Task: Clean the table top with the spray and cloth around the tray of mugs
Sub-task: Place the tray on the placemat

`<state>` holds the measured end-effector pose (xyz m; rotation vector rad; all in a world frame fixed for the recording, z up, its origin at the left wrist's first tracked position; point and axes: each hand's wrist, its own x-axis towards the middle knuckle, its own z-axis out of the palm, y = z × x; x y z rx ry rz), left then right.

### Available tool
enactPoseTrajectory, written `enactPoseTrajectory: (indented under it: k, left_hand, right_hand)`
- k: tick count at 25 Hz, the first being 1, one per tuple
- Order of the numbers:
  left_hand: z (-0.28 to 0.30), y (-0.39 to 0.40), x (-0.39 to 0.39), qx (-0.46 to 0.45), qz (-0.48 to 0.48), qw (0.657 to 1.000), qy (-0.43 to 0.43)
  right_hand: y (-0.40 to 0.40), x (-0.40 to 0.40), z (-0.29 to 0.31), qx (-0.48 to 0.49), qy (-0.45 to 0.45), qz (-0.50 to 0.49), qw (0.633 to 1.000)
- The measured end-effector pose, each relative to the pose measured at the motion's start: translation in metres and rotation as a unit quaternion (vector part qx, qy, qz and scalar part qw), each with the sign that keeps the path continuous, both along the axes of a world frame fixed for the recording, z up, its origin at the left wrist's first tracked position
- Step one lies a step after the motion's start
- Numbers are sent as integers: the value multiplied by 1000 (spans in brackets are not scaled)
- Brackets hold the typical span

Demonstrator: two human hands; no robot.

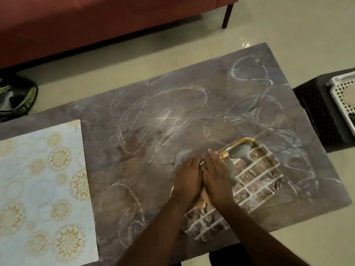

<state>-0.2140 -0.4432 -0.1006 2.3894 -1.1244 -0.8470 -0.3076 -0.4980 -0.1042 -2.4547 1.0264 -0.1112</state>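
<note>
The brown marbled table top (172, 120) is covered in white soapy swirls. A tray (255, 181) with a white grid pattern and a gold handle (240, 143) lies flat at the near right; no mugs show on it. My left hand (187, 177) and my right hand (217, 177) are pressed side by side over the tray's left end. My right hand grips a grey cloth (242, 154) draped over the gold handle. A pale bit of cloth shows past my left fingertips, which curl down on it. A peach fold (201, 205) hangs under my wrists. No spray bottle is in view.
A pale mat (42, 185) with gold flower circles covers the table's left end. Behind the table stands a red sofa (96, 25). A dark stool (318, 116) carrying a white perforated basket (343, 96) sits at the right. A dark bag (17, 96) lies on the floor at the left.
</note>
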Motion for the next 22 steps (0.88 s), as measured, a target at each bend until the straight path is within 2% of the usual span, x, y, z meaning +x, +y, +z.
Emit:
enactPoseTrajectory:
  k: [4, 8, 11, 16, 18, 22]
  left_hand:
    - [12, 9, 2, -47, 16, 997, 64]
    - [21, 59, 33, -124, 185, 969, 105]
    - [25, 123, 81, -170, 324, 929, 60]
    - [38, 274, 170, -109, 517, 847, -63]
    - [37, 332, 196, -89, 560, 820, -82]
    - [28, 425, 228, -85, 600, 793, -66]
  right_hand:
    - [3, 5, 4, -15, -12, 8, 1000]
    - [29, 60, 19, -28, -63, 121, 990]
    - [76, 126, 22, -24, -77, 217, 973]
    - [197, 211, 5, -19, -33, 400, 916]
    - [245, 235, 3, -22, -24, 448, 893]
    - [327, 272, -1, -38, -10, 488, 872]
